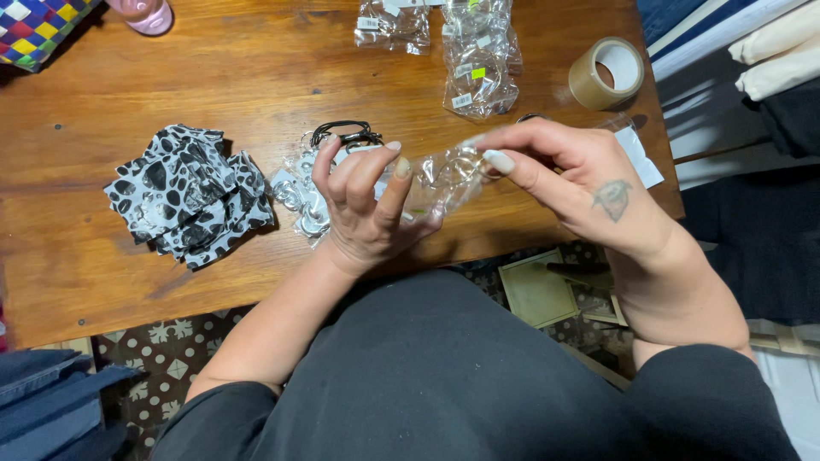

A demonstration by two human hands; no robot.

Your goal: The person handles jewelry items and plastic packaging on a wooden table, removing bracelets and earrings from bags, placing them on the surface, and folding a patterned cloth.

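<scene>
Both hands hold one small clear plastic bag (440, 181) above the front edge of the wooden table (77, 248). My left hand (363, 205) cups its near end with curled fingers. My right hand (581, 179) pinches the other end between thumb and forefinger, where a metal ring shows through the plastic. Just left of my left hand lie loose silver rings in clear wrap (295, 196) and a black cord loop (346, 132).
A heap of black-and-white patterned fabric pieces (188, 195) sits at the left. Clear packets with small tags (478, 55) lie at the back, a roll of brown tape (606, 72) at the back right, a white paper slip (642, 158) beside it. Patterned floor tiles show below.
</scene>
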